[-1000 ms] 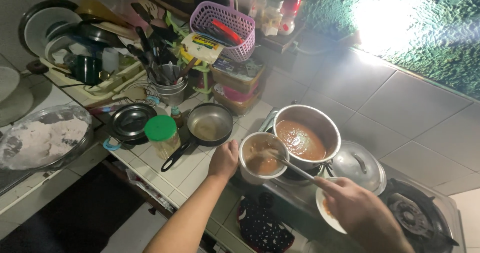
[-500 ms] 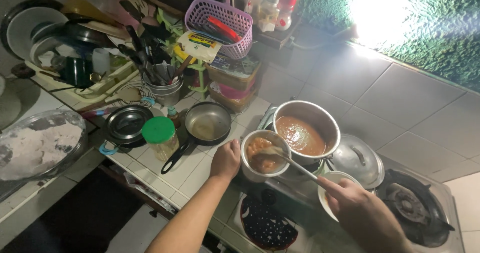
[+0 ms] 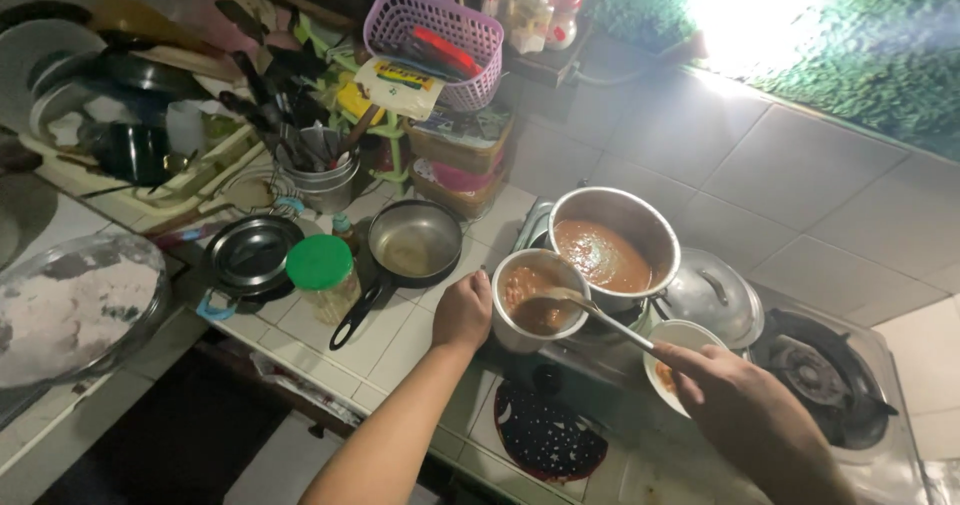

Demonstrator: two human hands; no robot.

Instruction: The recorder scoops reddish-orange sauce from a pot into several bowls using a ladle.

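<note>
Dim tiled bench (image 3: 400,350), cluttered, gas stove at right. Left hand (image 3: 462,312) cups small pot (image 3: 538,300) of brown sauce beside big pot (image 3: 610,250); right hand (image 3: 735,405) pinches ladle (image 3: 598,315).

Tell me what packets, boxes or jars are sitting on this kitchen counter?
Flat packet: leaning on the purple basket, whitish with yellow and green print.
Stacked tubs: under the basket, clear with a pink layer.
Jar: beside the small frying pan, clear with a green lid.
</note>
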